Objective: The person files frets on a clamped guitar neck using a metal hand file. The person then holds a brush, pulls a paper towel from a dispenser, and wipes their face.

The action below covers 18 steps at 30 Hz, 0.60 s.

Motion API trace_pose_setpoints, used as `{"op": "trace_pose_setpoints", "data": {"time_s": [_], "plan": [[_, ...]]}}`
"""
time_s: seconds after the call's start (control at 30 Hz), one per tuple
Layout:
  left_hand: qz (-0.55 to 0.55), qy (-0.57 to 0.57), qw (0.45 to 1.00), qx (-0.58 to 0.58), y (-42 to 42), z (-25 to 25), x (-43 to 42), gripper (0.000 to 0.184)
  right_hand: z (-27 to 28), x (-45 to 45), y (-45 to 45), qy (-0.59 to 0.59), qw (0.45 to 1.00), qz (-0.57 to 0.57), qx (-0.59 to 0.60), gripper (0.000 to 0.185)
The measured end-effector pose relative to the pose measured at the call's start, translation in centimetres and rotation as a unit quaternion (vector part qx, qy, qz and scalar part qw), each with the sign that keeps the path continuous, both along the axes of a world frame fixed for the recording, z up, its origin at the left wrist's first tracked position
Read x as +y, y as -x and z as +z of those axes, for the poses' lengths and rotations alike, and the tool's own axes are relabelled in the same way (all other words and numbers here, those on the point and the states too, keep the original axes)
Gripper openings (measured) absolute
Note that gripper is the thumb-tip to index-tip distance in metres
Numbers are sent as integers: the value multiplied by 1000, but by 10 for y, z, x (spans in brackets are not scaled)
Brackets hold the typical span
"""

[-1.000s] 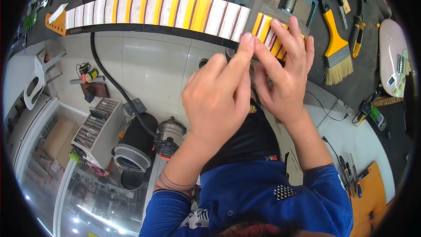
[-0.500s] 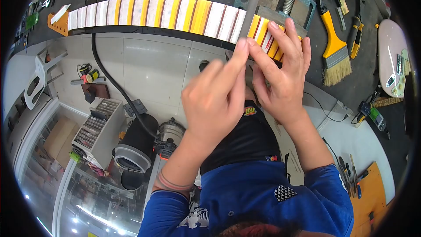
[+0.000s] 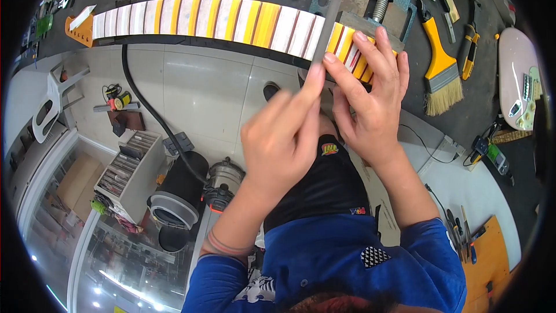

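Plainly, left fingers [image 3: 313, 81] pinch one metal bar [image 3: 328, 23], far end cropped; spread right fingers [image 3: 346, 78] half-hide one striped neck [image 3: 231, 22] beneath.

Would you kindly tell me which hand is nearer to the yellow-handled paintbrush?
Right. The right hand, on the striped neck, is left of the paintbrush, not touching it; the left hand is farther left, at the metal bar.

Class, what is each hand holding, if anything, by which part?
Left hand: long, flat grey bar, by its near end. Right hand: on the yellow-and-white striped guitar neck; grip unclear.
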<state>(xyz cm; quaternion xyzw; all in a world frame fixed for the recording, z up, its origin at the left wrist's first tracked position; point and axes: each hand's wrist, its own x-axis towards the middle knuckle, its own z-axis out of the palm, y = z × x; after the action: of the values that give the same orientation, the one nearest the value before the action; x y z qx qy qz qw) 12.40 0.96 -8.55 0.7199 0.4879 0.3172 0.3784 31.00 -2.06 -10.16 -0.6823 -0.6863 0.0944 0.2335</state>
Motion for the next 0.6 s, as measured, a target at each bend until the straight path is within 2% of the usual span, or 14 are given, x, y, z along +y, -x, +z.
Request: {"op": "trace_pose_setpoints", "data": {"time_s": [0.13, 0.2, 0.43, 0.6], "plan": [[-27, 16, 998, 61, 66, 6, -79, 55, 0, -1, 0, 8, 1000, 3, 4, 77], [-25, 25, 998, 57, 67, 8, -83, 55, 1, -2, -3, 10, 1000, 3, 1, 77], [5, 28, 999, -13, -19, 6, 23, 52, 2, -2, 1, 7, 1000, -1, 5, 76], [-27, 16, 993, 114, 53, 15, -66, 54, 0, -1, -1, 2, 1000, 4, 8, 75]]}}
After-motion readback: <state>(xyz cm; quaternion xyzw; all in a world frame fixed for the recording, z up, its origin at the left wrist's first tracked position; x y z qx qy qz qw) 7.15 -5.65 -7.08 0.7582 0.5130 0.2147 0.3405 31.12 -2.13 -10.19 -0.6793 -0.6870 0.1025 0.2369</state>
